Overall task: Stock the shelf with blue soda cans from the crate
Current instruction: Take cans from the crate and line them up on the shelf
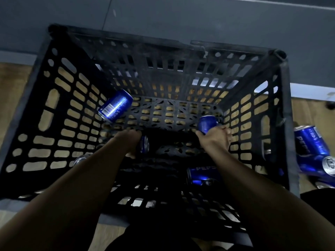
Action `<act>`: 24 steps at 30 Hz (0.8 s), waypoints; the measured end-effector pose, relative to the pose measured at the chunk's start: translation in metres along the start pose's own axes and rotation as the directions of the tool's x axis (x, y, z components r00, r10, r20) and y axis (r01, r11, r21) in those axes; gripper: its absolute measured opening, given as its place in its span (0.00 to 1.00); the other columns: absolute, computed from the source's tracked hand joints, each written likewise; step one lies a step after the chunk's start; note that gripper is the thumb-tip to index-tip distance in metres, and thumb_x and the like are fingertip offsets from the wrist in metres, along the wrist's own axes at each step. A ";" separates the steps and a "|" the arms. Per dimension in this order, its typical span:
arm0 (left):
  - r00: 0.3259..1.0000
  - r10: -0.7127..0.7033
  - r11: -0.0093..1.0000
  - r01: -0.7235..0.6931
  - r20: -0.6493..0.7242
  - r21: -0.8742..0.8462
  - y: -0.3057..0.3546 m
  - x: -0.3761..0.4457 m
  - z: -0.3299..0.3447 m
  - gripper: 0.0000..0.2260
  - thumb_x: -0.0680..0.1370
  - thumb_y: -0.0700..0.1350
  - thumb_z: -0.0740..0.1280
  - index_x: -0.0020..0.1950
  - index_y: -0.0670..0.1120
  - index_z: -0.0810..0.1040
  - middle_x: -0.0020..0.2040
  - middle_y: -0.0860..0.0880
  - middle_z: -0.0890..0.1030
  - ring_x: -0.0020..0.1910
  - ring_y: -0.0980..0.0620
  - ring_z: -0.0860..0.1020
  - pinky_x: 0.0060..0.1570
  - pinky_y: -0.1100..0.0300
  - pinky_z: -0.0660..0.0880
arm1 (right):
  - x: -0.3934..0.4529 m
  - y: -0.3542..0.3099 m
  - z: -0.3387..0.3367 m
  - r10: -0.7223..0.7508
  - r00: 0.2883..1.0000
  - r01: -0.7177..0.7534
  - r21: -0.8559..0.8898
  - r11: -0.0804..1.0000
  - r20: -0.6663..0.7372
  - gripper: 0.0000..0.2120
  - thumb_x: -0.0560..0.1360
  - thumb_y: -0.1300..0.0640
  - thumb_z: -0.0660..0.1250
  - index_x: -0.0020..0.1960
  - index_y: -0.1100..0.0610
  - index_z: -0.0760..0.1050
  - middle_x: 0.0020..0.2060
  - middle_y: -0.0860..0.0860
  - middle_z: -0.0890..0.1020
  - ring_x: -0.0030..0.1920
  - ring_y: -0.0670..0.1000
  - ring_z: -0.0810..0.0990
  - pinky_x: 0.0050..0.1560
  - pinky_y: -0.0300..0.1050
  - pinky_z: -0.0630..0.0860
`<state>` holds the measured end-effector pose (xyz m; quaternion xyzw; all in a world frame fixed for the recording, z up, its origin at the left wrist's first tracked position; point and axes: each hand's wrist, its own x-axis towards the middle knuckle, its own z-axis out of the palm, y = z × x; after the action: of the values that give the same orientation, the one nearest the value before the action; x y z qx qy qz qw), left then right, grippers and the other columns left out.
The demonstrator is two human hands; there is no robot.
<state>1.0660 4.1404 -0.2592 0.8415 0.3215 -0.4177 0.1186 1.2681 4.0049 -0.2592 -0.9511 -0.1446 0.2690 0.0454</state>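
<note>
The person reaches both arms deep into the black crate [45, 113] to lift cans out for the shelf. The right hand [215, 137] curls around a blue can [206, 124] whose long side points up and far. The left hand [131, 142] wraps a second can [144, 144], lying sideways. Another can [116, 105] lies tilted, far left.

The left hand's [131, 144] fingers are hidden behind a can [144, 144], of which only a sliver is seen. Below the right hand [216, 137], another can [204, 175] is partly covered by the forearm. Cans [311, 149] right of that hand are cut off by the edge.
</note>
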 end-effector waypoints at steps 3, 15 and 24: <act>0.999 -0.029 0.998 0.028 -0.016 -0.060 0.003 -0.001 -0.004 0.31 0.67 0.51 0.76 0.65 0.44 0.67 0.63 0.44 0.74 0.63 0.45 0.73 0.60 0.55 0.72 | -0.002 0.001 0.011 0.017 0.997 -0.026 0.117 0.993 0.080 0.41 0.68 0.43 0.73 0.69 0.65 0.60 0.66 0.63 0.65 0.65 0.62 0.68 0.62 0.52 0.69; 0.953 -0.134 0.972 0.074 -0.271 -0.221 0.021 -0.053 -0.056 0.31 0.66 0.52 0.75 0.63 0.44 0.66 0.61 0.44 0.74 0.59 0.41 0.75 0.56 0.53 0.71 | -0.037 -0.013 -0.024 -0.198 0.980 0.194 0.214 0.957 -0.003 0.34 0.65 0.54 0.75 0.62 0.64 0.61 0.61 0.61 0.69 0.63 0.61 0.69 0.60 0.52 0.68; 0.887 -0.202 0.948 0.070 -0.415 -0.311 0.025 -0.209 -0.176 0.30 0.65 0.51 0.75 0.62 0.45 0.67 0.59 0.45 0.77 0.58 0.42 0.76 0.54 0.55 0.71 | -0.133 -0.026 -0.201 -0.377 0.925 0.376 0.236 0.896 -0.044 0.32 0.64 0.53 0.76 0.59 0.63 0.63 0.60 0.59 0.71 0.63 0.61 0.70 0.62 0.51 0.69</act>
<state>1.0994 4.1108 0.0118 0.8630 0.4558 -0.1723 0.1336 1.2589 3.9881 -0.0173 -0.8922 -0.2923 0.2719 0.2112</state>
